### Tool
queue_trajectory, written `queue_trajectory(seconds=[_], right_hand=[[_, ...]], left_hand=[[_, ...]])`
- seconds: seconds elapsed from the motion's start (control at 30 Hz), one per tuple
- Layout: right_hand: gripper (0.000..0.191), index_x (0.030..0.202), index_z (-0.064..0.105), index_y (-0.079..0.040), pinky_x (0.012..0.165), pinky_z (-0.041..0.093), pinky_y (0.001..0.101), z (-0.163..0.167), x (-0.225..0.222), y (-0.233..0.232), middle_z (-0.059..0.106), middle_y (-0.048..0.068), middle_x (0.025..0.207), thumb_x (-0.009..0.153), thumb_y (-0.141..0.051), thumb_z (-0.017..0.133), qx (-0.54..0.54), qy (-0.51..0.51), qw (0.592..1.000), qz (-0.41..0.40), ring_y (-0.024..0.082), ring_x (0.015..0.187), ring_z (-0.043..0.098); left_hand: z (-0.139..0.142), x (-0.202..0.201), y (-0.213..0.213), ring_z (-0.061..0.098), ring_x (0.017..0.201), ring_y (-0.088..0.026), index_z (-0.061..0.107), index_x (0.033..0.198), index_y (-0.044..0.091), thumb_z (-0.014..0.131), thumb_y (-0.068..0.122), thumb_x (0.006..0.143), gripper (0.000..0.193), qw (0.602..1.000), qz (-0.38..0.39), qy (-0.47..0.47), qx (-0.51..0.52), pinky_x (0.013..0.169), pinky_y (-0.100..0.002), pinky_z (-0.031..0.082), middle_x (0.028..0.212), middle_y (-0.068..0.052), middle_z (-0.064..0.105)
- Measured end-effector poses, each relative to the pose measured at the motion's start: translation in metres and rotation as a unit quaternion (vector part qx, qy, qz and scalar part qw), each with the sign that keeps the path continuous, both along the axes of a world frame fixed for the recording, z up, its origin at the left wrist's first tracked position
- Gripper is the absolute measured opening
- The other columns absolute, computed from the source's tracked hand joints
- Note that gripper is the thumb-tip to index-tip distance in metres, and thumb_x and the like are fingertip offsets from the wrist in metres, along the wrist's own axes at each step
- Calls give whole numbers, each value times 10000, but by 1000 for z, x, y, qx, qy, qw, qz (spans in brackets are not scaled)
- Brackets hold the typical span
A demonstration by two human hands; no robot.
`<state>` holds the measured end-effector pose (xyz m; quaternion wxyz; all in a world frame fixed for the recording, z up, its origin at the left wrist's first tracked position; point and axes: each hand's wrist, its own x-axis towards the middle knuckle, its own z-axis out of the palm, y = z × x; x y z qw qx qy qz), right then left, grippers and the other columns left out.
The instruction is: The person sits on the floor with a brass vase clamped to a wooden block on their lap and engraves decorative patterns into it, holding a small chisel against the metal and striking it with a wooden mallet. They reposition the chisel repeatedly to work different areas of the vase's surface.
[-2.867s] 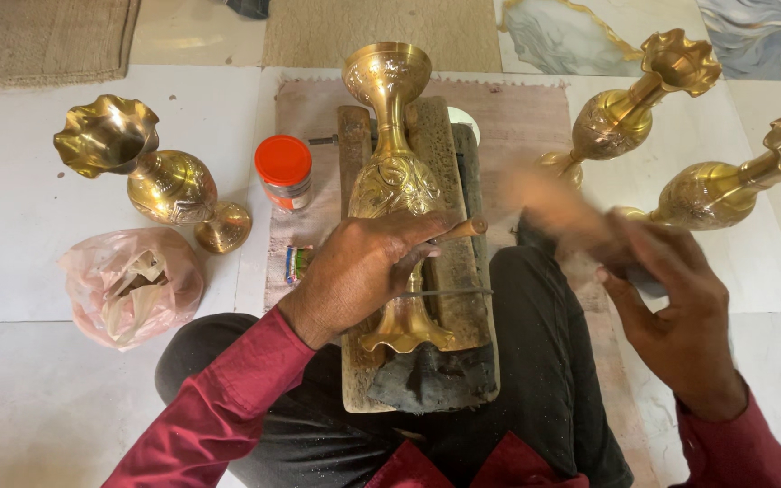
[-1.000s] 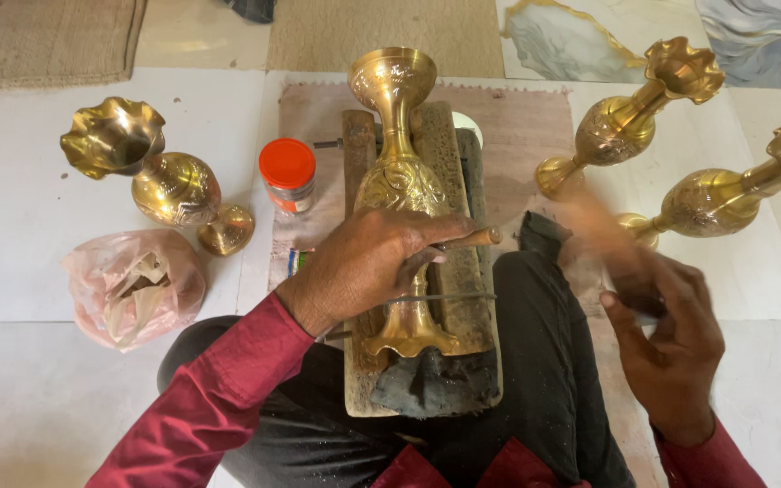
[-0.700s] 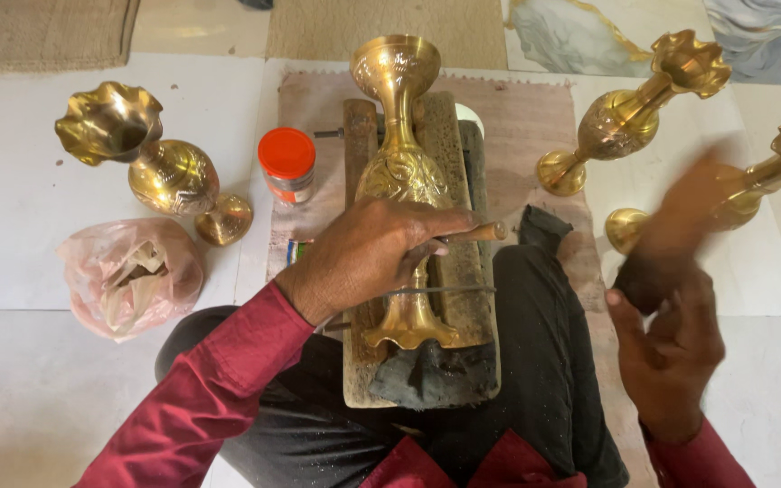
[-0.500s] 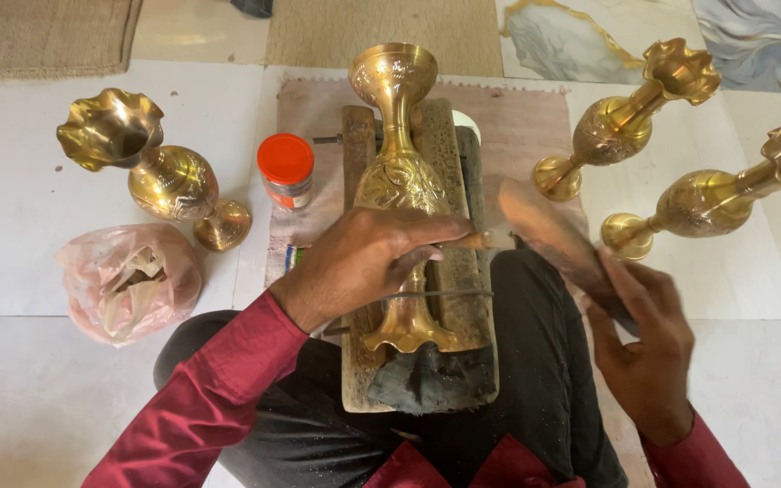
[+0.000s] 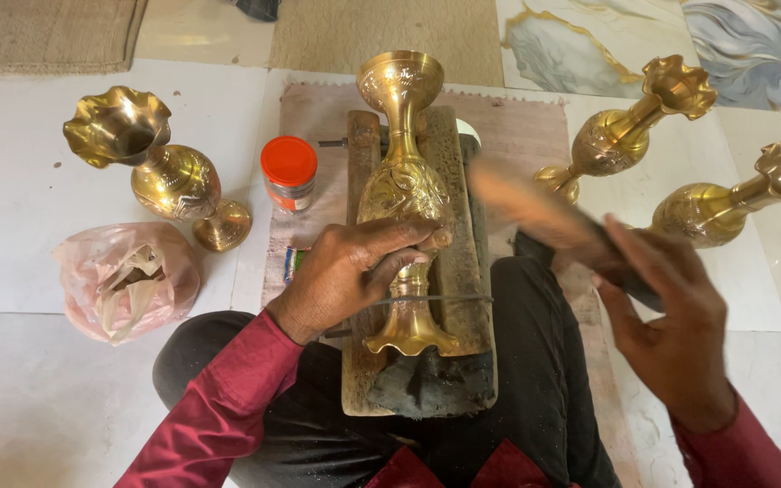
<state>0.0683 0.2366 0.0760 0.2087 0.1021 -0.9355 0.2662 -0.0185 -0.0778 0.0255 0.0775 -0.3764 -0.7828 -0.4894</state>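
A golden brass vase [image 5: 403, 145] lies lengthwise on a wooden block [image 5: 445, 298] that rests across my lap. My left hand [image 5: 354, 271] presses down on the vase's narrow stem and pinches a thin metal tool against it. My right hand [image 5: 671, 325] grips a wooden mallet [image 5: 535, 212], blurred by motion, raised to the right of the vase. A thin wire crosses the stem just below my left hand.
Three more brass vases lie on the white floor: one at the left [image 5: 160, 167] and two at the right [image 5: 625, 131] [image 5: 734, 199]. A small jar with an orange lid [image 5: 288, 172] and a pink plastic bag [image 5: 124, 280] sit to the left. A pinkish mat [image 5: 517, 126] lies under the block.
My right hand has swung the mallet up and back down several times beside the vase. My left hand has stayed on the stem.
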Motion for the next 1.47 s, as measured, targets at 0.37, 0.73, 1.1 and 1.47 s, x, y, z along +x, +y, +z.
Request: queue_trajectory(seconds=[0.37,0.73,1.1,1.47], right_hand=[[513,1334,633,-85,862,542,379,27,-2,-10,647,161,1211,847,-4,771,61,35,997,28,244,1075,649],[539,1365,595,-189,890,557,336,16,-3,-9,593,85,1267,867,-35,730,-86,31,994,52,184,1148,621],[524,1374,680,-83,955,578,366,6,3,0,631,155,1301,877,43,784,78,59,995,14,265,1175,645],[510,1387,616,-223,1015,474,360,1,5,-5,609,32,1307,921,-63,750,-9,20,1000,10,287,1166,633]], left_hand=[[0,-2,0,743,1136,-260,667,1289,116,782,18,873,442,1000,7,-5,-7,966,-349,623,1276,-102,728],[6,-4,-3,752,1135,-258,664,1280,99,728,-15,862,438,1000,-11,-22,-12,947,-331,649,1304,-105,720],[12,-4,-5,759,1096,-262,677,1272,97,771,64,902,383,999,-26,-28,-20,911,-347,627,1251,-96,738],[-8,-12,-20,757,1131,-251,653,1292,89,694,-31,870,441,997,-61,-51,-6,944,-338,644,1290,-96,724]])
